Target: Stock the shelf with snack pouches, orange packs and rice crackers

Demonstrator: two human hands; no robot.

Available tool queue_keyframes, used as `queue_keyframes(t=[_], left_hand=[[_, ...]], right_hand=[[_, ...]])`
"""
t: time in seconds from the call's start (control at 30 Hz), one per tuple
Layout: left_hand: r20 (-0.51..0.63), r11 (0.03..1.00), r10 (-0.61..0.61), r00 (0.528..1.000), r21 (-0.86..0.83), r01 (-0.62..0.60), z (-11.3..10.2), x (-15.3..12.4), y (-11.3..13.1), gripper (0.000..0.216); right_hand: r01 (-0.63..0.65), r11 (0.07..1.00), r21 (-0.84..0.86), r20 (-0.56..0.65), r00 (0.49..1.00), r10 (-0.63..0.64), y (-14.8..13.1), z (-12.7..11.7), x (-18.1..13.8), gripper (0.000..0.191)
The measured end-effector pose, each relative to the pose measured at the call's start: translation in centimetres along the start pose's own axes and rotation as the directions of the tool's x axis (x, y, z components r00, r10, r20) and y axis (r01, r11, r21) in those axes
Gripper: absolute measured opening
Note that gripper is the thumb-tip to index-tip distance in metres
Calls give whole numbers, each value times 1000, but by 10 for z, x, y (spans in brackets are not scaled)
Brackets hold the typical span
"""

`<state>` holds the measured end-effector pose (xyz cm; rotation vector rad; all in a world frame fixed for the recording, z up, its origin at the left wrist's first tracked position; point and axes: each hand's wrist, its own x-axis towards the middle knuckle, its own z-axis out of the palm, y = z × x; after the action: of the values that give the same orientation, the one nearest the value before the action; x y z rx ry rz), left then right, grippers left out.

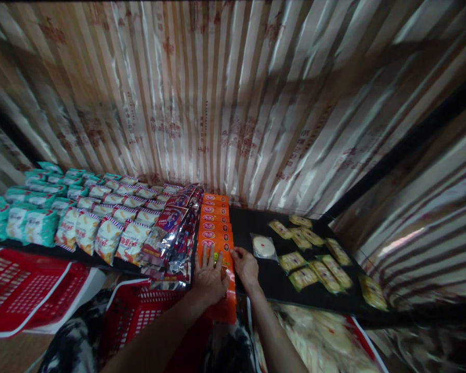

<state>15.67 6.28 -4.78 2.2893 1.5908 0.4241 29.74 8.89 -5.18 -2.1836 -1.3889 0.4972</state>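
Note:
A row of orange snack packets lies overlapped on the black shelf, running from the back wall to the front edge. My left hand lies flat on the nearest orange packet, fingers spread. My right hand touches the right edge of the same row, fingers curled against the packets. Just right of it lies one clear packet with a round white cake.
Dark foil bags, red-and-white snack bags and teal bags fill the shelf to the left. Several yellow packets lie scattered on the right. Red baskets stand below; one at the lower right holds pale packets.

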Motion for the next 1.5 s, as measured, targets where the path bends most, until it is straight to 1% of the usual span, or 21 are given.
queue_keyframes(t=[0.13,0.23,0.3,0.43,0.6,0.9,1.1,1.2,1.27,1.33,1.4,1.5], left_hand=[[14,1000,-7,1000,-19,7,-2,1,0,59],[30,1000,-11,999,-15,11,-5,1,1,62],[37,1000,-19,999,-5,19,-7,2,2,63],[31,999,-41,999,20,40,-6,2,2,64],[30,998,-44,999,40,43,-8,1,2,59],[96,998,-54,994,13,53,-22,2,4,63],[101,998,-55,993,-26,57,-19,4,2,63],[82,999,-39,996,-31,42,-15,4,0,64],[75,999,-34,997,-23,36,-13,3,-1,64],[83,999,-35,996,-10,36,-12,3,-2,64],[99,999,-36,994,5,36,-14,3,-3,64],[152,999,-44,987,32,40,-18,3,-1,66]], right_hand=[[-19,1000,10,6,1000,19,-1,-1,3,30],[-44,997,66,3,999,44,-4,-2,2,31],[-77,993,87,23,997,75,-6,-3,2,31],[-126,990,56,63,990,123,-9,-4,4,29],[-128,992,0,79,989,127,-12,-3,7,28],[-114,993,-20,60,992,115,-17,-1,7,23],[-110,994,-10,44,993,110,-18,-1,4,27],[-61,997,53,7,998,61,-14,1,-5,37],[6,986,168,-75,997,7,-8,4,-17,44],[61,953,296,-154,988,-15,0,8,-32,51],[63,926,373,-177,984,4,8,11,-49,55],[59,926,372,-168,986,5,15,14,-70,56]])
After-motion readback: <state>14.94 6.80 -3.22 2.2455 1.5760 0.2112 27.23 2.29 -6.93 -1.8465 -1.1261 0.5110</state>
